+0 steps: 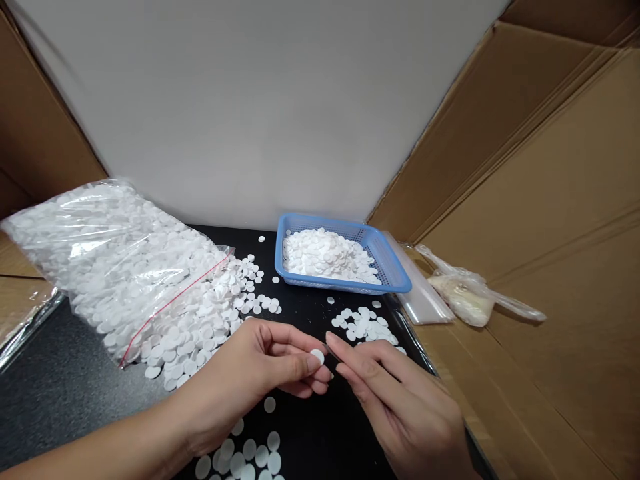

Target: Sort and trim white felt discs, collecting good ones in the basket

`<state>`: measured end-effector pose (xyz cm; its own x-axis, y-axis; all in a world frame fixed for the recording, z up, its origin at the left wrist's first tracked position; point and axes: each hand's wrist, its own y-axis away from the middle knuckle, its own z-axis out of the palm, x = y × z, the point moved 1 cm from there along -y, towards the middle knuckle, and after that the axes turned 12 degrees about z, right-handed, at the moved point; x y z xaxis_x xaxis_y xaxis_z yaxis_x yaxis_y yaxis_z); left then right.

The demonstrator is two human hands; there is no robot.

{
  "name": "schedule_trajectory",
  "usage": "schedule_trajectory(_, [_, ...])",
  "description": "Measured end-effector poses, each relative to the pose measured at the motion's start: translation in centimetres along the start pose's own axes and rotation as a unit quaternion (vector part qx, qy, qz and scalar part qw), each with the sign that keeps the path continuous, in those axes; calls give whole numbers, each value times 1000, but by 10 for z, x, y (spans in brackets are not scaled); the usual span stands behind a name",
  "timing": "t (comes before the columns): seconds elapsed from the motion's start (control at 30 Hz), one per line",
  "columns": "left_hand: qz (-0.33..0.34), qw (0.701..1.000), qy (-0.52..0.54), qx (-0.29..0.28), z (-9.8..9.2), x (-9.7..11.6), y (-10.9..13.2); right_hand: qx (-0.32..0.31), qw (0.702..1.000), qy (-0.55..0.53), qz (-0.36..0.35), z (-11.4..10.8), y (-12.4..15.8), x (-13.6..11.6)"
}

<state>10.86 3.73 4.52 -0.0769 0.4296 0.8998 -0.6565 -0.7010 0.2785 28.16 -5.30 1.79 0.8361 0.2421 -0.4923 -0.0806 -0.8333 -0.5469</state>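
Note:
Between the thumb and fingers of my left hand (pixel 280 360) is a small round white disc (pixel 317 357), its flat face turned up. My right hand (pixel 400 393) is closed just to the right of it, thumb and forefinger pinching a thin dark tool (pixel 327 348) whose tip points toward the disc. Most of that tool is hidden by the fingers, so its kind is unclear. Beyond my hands, a blue plastic basket (pixel 345 288) holds a heap of similar white discs (pixel 325 253). A small pile of loose discs (pixel 367 325) lies behind my right hand.
On the left, a large clear zip bag (pixel 115 260) with a red seal line spills discs onto the black tabletop (pixel 320 433). More discs (pixel 250 453) lie near the front. Cardboard (pixel 550 200) flanks the right side, with plastic sleeves (pixel 420 293) and a wrapped pale lump (pixel 463 300).

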Motion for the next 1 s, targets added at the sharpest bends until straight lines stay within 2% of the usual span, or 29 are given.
schedule_trajectory(0.4, [33,998,-36,-46,0,4,2,-9,998,36,-42,-1,-4,-3])
schedule_trajectory(1.0, [41,996,-55,-63,-2,3,2,-10,996,58,-68,-1,-5,-3])
